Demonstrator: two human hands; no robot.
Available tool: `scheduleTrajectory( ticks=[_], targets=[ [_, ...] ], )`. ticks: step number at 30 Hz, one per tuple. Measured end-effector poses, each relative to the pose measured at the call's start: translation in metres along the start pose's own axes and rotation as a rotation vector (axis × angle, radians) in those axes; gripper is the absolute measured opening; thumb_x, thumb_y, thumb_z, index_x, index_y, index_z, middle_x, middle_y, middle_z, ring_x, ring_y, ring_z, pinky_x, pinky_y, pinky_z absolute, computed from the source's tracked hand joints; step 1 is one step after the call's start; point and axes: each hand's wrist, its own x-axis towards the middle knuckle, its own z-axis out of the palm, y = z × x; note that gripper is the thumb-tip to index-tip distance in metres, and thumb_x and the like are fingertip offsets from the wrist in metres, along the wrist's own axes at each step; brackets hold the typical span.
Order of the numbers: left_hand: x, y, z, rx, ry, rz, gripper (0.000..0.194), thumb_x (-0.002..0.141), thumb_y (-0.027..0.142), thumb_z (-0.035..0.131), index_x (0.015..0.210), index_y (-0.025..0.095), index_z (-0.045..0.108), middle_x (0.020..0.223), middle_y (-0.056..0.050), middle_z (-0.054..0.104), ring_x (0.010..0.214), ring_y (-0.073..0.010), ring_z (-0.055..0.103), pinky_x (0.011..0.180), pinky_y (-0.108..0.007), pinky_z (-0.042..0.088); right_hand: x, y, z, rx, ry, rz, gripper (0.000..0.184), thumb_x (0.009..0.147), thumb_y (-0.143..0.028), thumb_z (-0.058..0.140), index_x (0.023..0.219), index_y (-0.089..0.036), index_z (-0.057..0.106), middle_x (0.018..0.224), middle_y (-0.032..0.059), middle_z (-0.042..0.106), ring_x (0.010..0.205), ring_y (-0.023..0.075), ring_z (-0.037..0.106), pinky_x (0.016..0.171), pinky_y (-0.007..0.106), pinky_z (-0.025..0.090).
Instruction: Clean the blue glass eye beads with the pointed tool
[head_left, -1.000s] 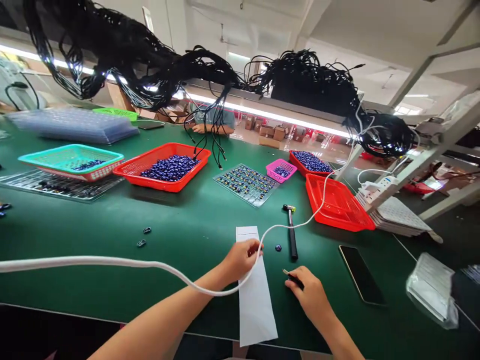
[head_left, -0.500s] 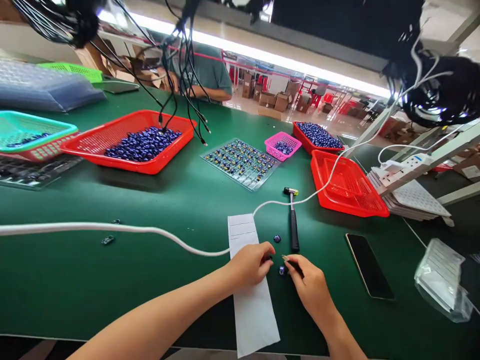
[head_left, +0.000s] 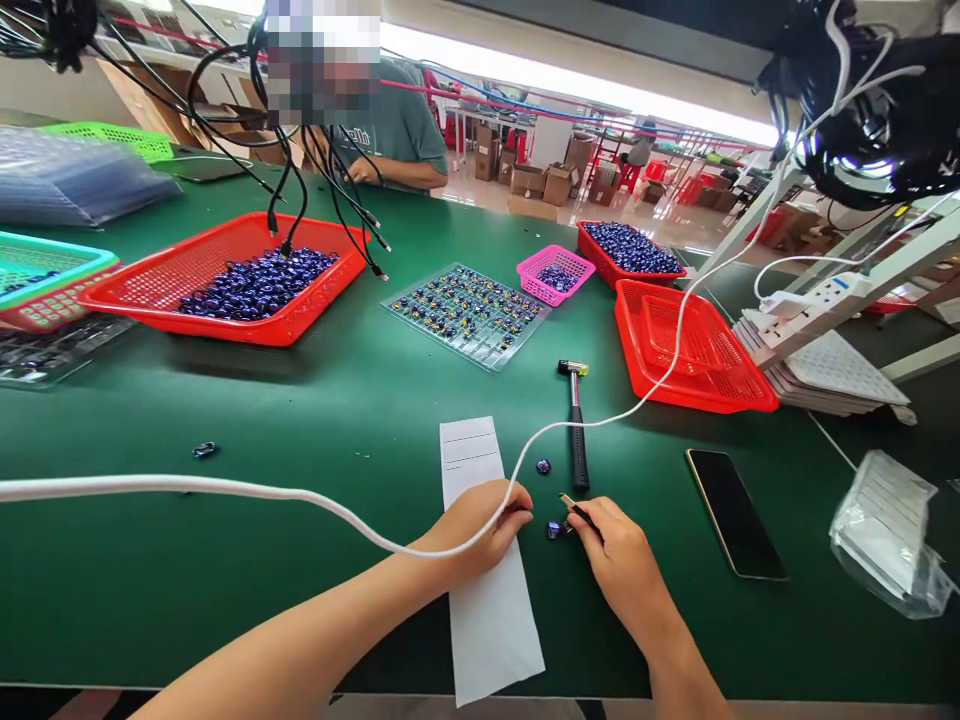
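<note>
My left hand [head_left: 480, 530] rests over a long white paper strip [head_left: 499, 640], fingers curled in a pinch; whatever they hold is hidden. To its right, my right hand [head_left: 619, 545] pinches a small slim black piece with a metallic tip [head_left: 577, 510]. A shiny blue-purple part [head_left: 553, 530] lies on the green table between the hands, close to the right fingertips. Another dark purple part [head_left: 543, 466] sits a little farther off. Just beyond my right hand lies a hammer [head_left: 577, 440] with a black handle. A white cable [head_left: 337, 510] crosses in front of my left wrist.
A clear tray [head_left: 469, 318] of small parts lies mid-table. Red baskets [head_left: 300, 322] and a pink basket [head_left: 556, 290] hold blue-purple pieces. A phone [head_left: 735, 515] and a plastic bag [head_left: 892, 535] are at right. Black cables [head_left: 289, 180] hang overhead; a person [head_left: 405, 130] sits opposite.
The view has shifted slightly. The white cable now hangs across my left wrist. My left fingers have drawn closer together, and the slim piece in my right hand shows more plainly.
</note>
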Motion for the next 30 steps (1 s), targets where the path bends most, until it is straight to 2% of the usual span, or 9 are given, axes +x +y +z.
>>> scheduleTrajectory(
  ticks=[3,5,9,12,14,17,20,23,30],
  targets=[
    [-0.004,0.006,-0.002,-0.025,-0.003,-0.009,0.018,0.091,0.027,0.050,0.100,0.023,0.065,0.093,-0.004,0.070,0.081,-0.0202,0.062,0.073,-0.030,0.044,-0.009,0.000,-0.017,0.071,0.078,0.039,0.030,0.098,-0.044,0.045,0.104,-0.025,0.068,0.102,0.0071,0.068,0.093,0.0229,0.065,0.080,0.031,0.051],
    [-0.005,0.010,-0.002,-0.039,-0.016,-0.024,0.020,0.092,0.027,0.048,0.102,0.024,0.064,0.096,-0.005,0.069,0.085,-0.0212,0.062,0.074,-0.030,0.044,-0.016,0.002,-0.029,0.184,0.132,0.133,0.030,0.095,-0.047,0.051,0.105,-0.025,0.069,0.100,0.0071,0.068,0.092,0.0231,0.064,0.079,0.031,0.051],
    [0.005,0.019,0.001,-0.114,-0.098,-0.156,0.019,0.091,0.023,0.042,0.091,0.021,0.060,0.078,-0.003,0.064,0.071,-0.0185,0.058,0.062,-0.028,0.041,-0.024,0.011,-0.042,0.655,0.173,0.322,0.034,0.088,-0.053,0.060,0.088,-0.021,0.072,0.085,0.0069,0.062,0.071,0.0191,0.058,0.057,0.028,0.048],
    [0.020,0.026,0.003,-0.197,-0.154,-0.197,0.018,0.088,0.018,0.039,0.092,0.020,0.056,0.075,0.000,0.062,0.064,-0.0152,0.054,0.058,-0.026,0.039,-0.022,0.016,-0.042,1.002,0.218,0.325,0.037,0.086,-0.053,0.063,0.077,-0.018,0.073,0.099,0.0104,0.063,0.082,0.0196,0.057,0.066,0.029,0.051],
    [0.029,0.030,0.003,-0.178,-0.150,-0.190,0.022,0.088,0.016,0.036,0.094,0.020,0.057,0.073,0.001,0.060,0.064,-0.0150,0.053,0.058,-0.026,0.038,-0.021,0.017,-0.038,1.130,0.238,0.343,0.036,0.087,-0.053,0.064,0.081,-0.018,0.075,0.098,0.0090,0.062,0.082,0.0173,0.056,0.070,0.027,0.051],
    [0.037,0.035,0.002,-0.054,-0.193,-0.141,0.027,0.093,0.021,0.034,0.100,0.021,0.060,0.070,0.001,0.059,0.066,-0.0166,0.056,0.061,-0.027,0.040,-0.022,0.016,-0.029,1.271,0.226,0.442,0.037,0.087,-0.056,0.063,0.088,-0.020,0.074,0.082,0.0035,0.060,0.065,0.0115,0.054,0.053,0.021,0.047],
    [0.039,0.036,0.005,0.117,-0.270,0.019,0.027,0.093,0.037,0.050,0.113,0.023,0.063,0.082,-0.002,0.067,0.076,-0.0201,0.062,0.067,-0.029,0.043,-0.023,0.016,-0.023,1.331,0.222,0.484,0.037,0.085,-0.057,0.065,0.087,-0.021,0.072,0.079,0.0020,0.061,0.059,0.0101,0.057,0.047,0.019,0.047],
    [0.040,0.033,0.013,0.272,-0.319,0.148,0.041,0.085,0.041,0.066,0.122,0.024,0.062,0.094,-0.004,0.068,0.085,-0.0232,0.065,0.069,-0.029,0.045,-0.023,0.018,-0.024,1.333,0.254,0.473,0.033,0.083,-0.053,0.070,0.087,-0.020,0.073,0.087,0.0028,0.065,0.068,0.0137,0.067,0.061,0.024,0.058],
    [0.042,0.027,0.022,0.348,-0.359,0.149,0.032,0.088,0.029,0.063,0.119,0.021,0.065,0.097,-0.006,0.068,0.087,-0.0228,0.066,0.070,-0.029,0.048,-0.026,0.025,-0.027,1.256,0.199,0.485,0.017,0.081,-0.034,0.078,0.092,-0.022,0.073,0.089,0.0032,0.071,0.078,0.0171,0.073,0.073,0.025,0.062]
  ],
)
